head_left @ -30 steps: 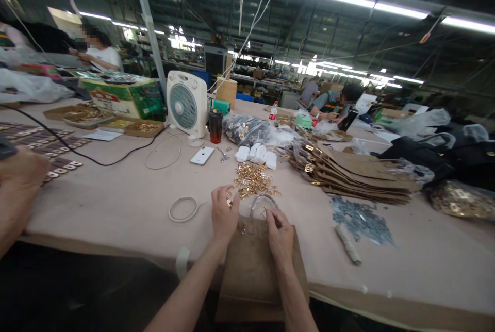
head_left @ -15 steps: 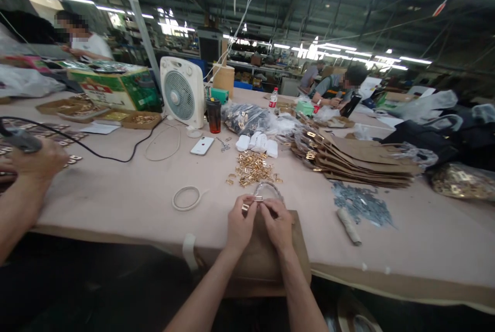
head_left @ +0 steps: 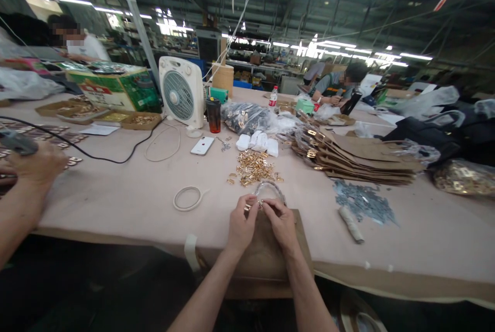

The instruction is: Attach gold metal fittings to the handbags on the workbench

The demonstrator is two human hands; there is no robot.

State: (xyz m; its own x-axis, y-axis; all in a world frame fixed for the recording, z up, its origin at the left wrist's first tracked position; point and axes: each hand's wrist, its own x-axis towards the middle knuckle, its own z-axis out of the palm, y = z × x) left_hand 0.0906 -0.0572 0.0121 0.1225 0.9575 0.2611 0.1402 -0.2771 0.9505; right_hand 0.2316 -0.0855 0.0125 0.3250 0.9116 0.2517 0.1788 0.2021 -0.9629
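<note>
My left hand (head_left: 243, 221) and my right hand (head_left: 283, 222) meet over a brown bag (head_left: 266, 254) at the table's front edge. Pinched between both sets of fingertips is a small gold buckle (head_left: 260, 202). A second gold piece (head_left: 247, 208) shows among the fingers of my left hand; its shape is partly hidden. Just beyond my fingers arches the bag's handle (head_left: 270, 185), wrapped in clear plastic. A pile of loose gold buckles (head_left: 253, 167) lies a little further back.
Left of my hands lies a roll of tape (head_left: 187, 198). To the right are grey metal pieces (head_left: 363, 200), a rolled tube (head_left: 351, 225) and stacked brown bag panels (head_left: 359, 159). Behind stand a phone (head_left: 202, 146), a cup (head_left: 213, 115) and a fan (head_left: 181, 92). A co-worker's hand (head_left: 38, 164) holds a corded tool at left.
The gold buckle between my fingertips has turned and now shows less of its face. My right fingers have shifted slightly. The view has moved a little.
</note>
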